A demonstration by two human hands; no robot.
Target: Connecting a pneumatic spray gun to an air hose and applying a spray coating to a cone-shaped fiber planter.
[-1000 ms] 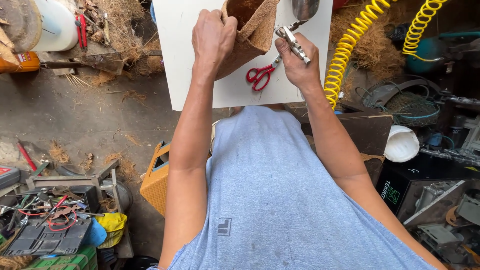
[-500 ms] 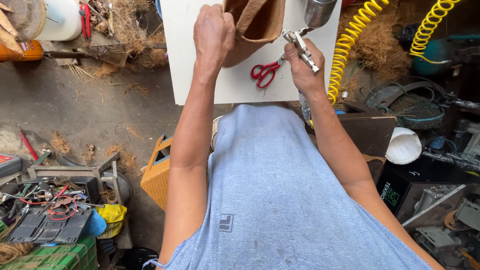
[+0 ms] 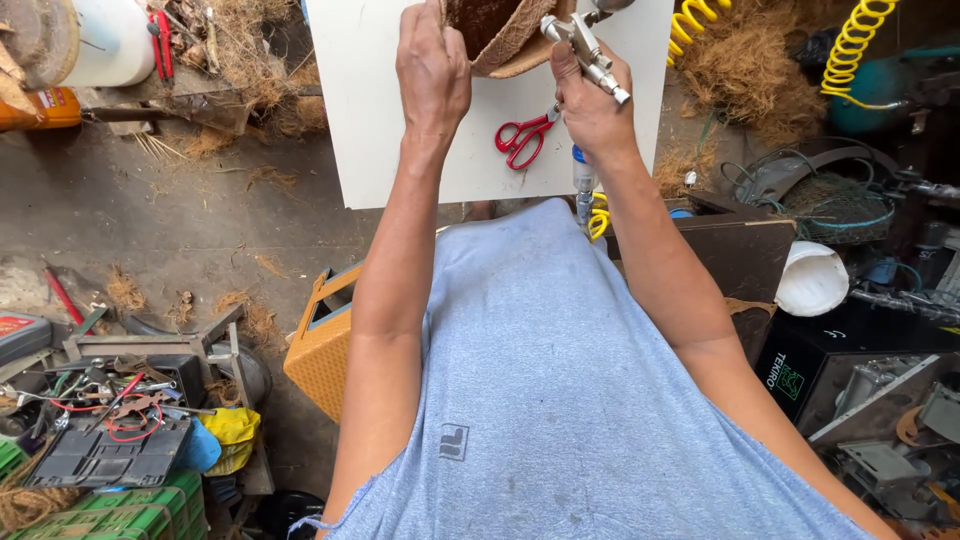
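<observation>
Coconut-fibre pot (image 3: 497,32), brown and woven, sits at the top of the head view, tilted so its dark inside faces the camera, over a white board (image 3: 370,120). It lies between the two hands: the left hand (image 3: 432,70) closes around its left side, fingers curled over the rim, knuckles toward the camera. Just right of the pot, the right hand (image 3: 592,100) is clenched around the grip of a metal spray gun (image 3: 585,50), whose barrel slants up toward the pot's edge; its upper part runs out of the frame. Below the right wrist, a hose fitting (image 3: 584,178) with a blue band hangs from the gun.

Between the two wrists, red-handled scissors (image 3: 525,138) lie flat on the board, apart from both hands. Right of the right hand, yellow coiled hoses (image 3: 860,40) loop over heaps of loose brown fibre (image 3: 760,60). Farther right and lower, a white bucket (image 3: 812,280) lies on its side. Left of the left forearm, near the elbow, stands an orange crate (image 3: 322,350). Well left and below it, a dark tray of tools and red wire (image 3: 100,440) rests on the ground. Far left of the left hand stand a white container (image 3: 105,40) and an orange bottle (image 3: 40,108).
</observation>
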